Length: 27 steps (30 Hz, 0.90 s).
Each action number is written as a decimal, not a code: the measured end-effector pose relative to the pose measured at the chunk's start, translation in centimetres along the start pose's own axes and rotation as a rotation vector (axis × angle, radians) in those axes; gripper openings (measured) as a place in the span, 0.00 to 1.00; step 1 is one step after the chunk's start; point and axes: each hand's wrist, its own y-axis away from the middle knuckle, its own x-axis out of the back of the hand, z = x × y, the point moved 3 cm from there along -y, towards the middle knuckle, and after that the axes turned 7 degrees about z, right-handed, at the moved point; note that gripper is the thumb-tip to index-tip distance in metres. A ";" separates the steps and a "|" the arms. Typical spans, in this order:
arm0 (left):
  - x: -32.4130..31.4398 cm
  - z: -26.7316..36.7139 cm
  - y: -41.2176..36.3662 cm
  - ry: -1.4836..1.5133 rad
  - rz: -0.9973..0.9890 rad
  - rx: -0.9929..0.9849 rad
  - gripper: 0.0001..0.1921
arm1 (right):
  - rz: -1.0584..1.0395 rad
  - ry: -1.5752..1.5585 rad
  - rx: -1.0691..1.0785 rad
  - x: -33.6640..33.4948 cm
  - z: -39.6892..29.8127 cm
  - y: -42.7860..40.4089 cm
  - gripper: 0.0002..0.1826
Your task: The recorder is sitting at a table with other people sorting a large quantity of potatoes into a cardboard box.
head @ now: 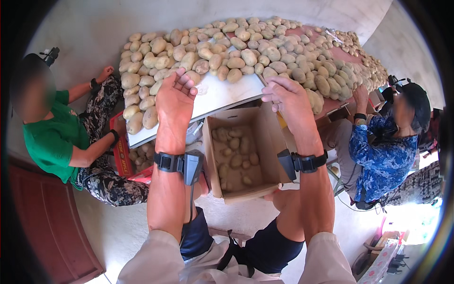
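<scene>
My left hand [174,95], its palm half turned up and fingers loosely bent, hangs over the near edge of a white tabletop [227,93]. I see nothing in it; the closest potatoes [144,93] lie just to its left and beyond its fingertips. At the tabletop's right corner is my right hand [289,99], fingers bent and a little apart, with no object visible in it. Potatoes [322,85] are heaped just past that hand. Between my forearms, below the table edge, an open cardboard box [267,142] holds several potatoes [236,160] on its bottom.
To the left sits a person in a green shirt [49,142] beside a red printed carton [122,152] of potatoes. On the right, another person in a blue patterned shirt [385,156] reaches towards the heap. A reddish board [342,55] lies under the potatoes farther back.
</scene>
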 end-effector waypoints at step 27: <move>-3.0 -12.0 -8.7 -1.265 -0.101 -0.343 0.22 | 0.121 -0.775 -0.315 6.3 3.8 4.3 0.11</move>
